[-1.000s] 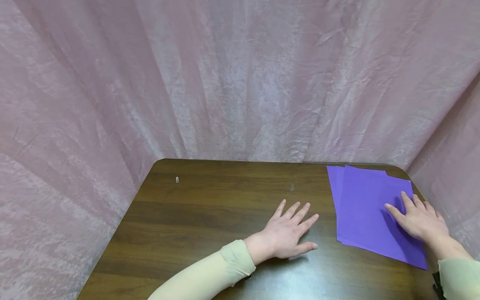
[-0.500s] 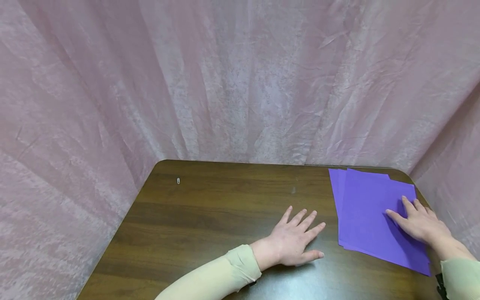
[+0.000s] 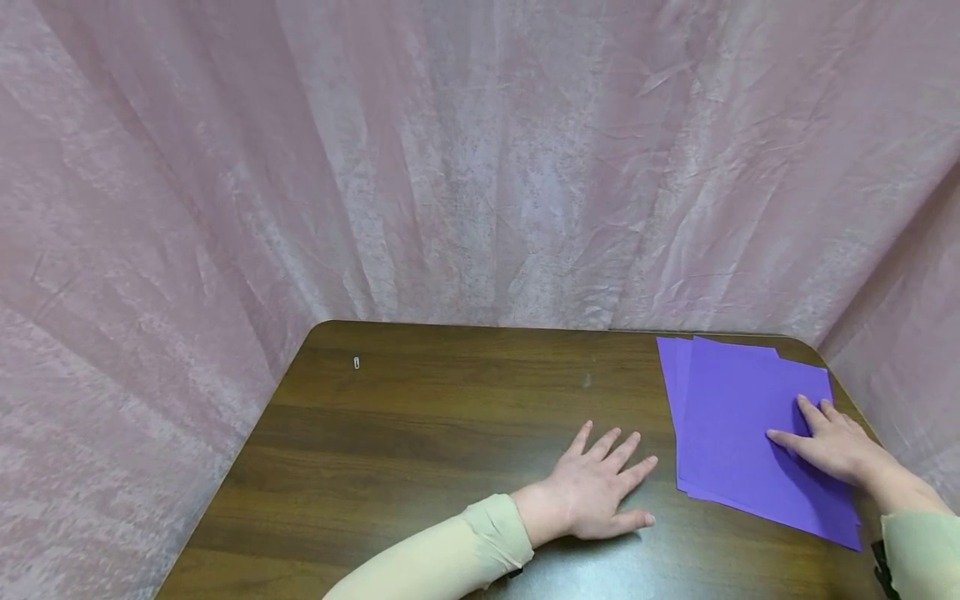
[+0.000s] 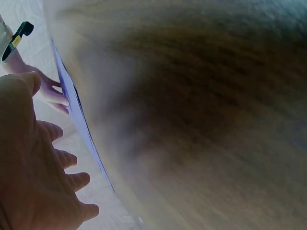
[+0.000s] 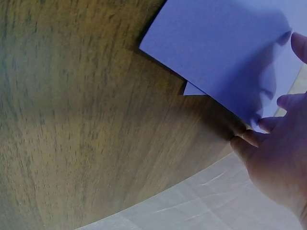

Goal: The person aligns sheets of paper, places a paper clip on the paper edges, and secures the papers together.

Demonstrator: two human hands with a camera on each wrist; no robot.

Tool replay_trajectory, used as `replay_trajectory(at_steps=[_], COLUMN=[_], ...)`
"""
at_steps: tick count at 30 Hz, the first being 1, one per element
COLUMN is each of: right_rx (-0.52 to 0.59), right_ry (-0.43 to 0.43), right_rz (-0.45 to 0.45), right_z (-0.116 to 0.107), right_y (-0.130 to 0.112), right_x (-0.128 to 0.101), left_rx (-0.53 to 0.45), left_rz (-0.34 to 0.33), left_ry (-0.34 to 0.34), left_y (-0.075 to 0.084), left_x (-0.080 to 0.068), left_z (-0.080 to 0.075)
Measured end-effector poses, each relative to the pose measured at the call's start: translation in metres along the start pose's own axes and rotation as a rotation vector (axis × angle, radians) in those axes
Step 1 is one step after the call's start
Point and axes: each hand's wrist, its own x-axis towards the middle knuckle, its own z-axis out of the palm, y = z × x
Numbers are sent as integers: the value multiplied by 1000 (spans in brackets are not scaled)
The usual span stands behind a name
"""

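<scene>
The right hand lay flat, fingers straight, on the purple paper sheets near the table's far right corner. The left hand rested open on bare wood just beside the stack. The loosely fanned sheets could likely slide apart or off the edge under a sideways push.

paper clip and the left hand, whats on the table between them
Nothing: in the head view only bare wood of the table lies between the paper clip near the far left corner and the left hand resting flat.
</scene>
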Motion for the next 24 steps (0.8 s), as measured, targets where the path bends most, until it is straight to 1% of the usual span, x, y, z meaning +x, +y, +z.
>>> replay_trajectory(at_steps=[7, 14, 18, 24], right_rx=[3, 17, 37, 40], right_ry=[-10, -25, -26, -27], right_rz=[-13, -11, -2, -1], right_z=[1, 3, 2, 4], right_y=[-3, -5, -6, -5], right_x=[-3, -4, -5, -5], left_rx=[-15, -24, -23, -19], left_rz=[11, 15, 15, 20], left_ry=[4, -10, -16, -19], left_y=[2, 1, 1, 2], left_x=[-1, -2, -1, -1], left_z=[4, 9, 8, 5])
